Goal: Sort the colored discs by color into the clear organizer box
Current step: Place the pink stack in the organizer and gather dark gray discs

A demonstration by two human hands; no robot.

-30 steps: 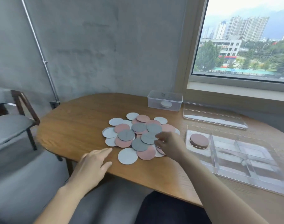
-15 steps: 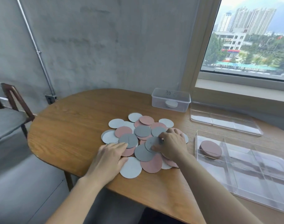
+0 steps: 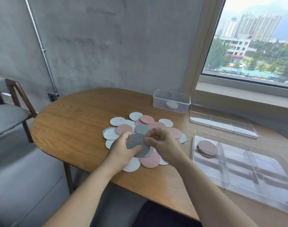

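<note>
A heap of pink, white and dark grey discs (image 3: 146, 126) lies on the middle of the wooden table (image 3: 77, 125). Over its near side my left hand (image 3: 123, 149) grips a dark grey disc (image 3: 135, 141) lifted off the heap, thumb on its lower edge. My right hand (image 3: 161, 143) pinches the same disc's right edge with curled fingers. More grey discs show just under it. The clear organizer box (image 3: 238, 171) lies at the right, with a stack of pink discs (image 3: 207, 148) in its near-left compartment.
A small clear lidded tub (image 3: 172, 100) with a white puck inside stands behind the heap. The organizer's clear lid (image 3: 221, 125) lies flat beyond the box, under the window sill. A chair (image 3: 12, 112) stands at the left. The concrete wall is close behind.
Both hands came together over the heap's near side. My left hand moved in from the table edge, and both now hold a dark grey disc raised off the heap.
</note>
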